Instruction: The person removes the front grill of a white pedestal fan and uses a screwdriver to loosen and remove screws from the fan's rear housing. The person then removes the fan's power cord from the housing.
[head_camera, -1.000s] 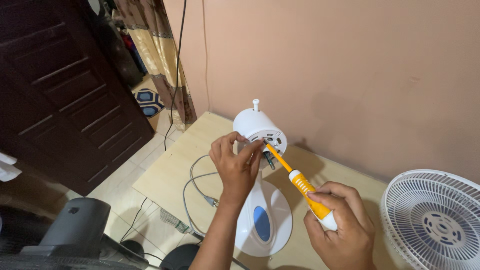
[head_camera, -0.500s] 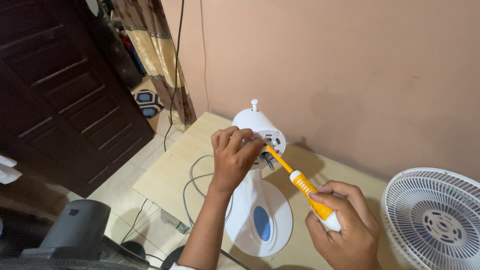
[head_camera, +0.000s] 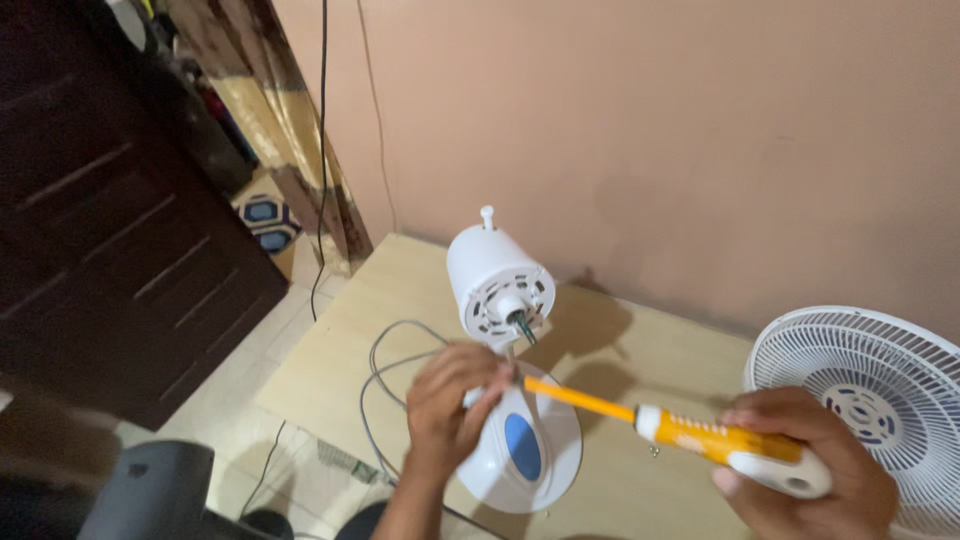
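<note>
While your right hand (head_camera: 810, 465) sits lowest and nearest in the view, at the bottom right, its fingers are wrapped tight around the white and yellow handle of a screwdriver (head_camera: 690, 430). That tool runs up and to the left, handle thick and shaft thin and orange, and its tip ends right at your left hand (head_camera: 455, 400). Your left hand is curled in front of the fan's neck, fingers bent inward at the screwdriver tip; whether it pinches the tip, a small part, or nothing at all, you cannot tell from this angle.

Just under and beside that hand lies the round white fan base (head_camera: 525, 450) with a blue oval patch on it, resting on the pale wooden table (head_camera: 380, 300). Near the right hand's wrist side, a small dark speck that may be a screw lies on the tabletop, too small to be sure.

Above the left hand stands the white motor housing (head_camera: 495, 275), its vented face turned toward you with a bare metal shaft (head_camera: 523, 327) poking out and a small knob on top. A grey power cord (head_camera: 385, 370) loops across the table to the left of the base.

At the right edge, a white fan grille (head_camera: 865, 390) lies partly out of view. Behind everything rises a plain pinkish wall (head_camera: 650, 130), with a dark wooden door (head_camera: 110, 220) off to the left.
</note>
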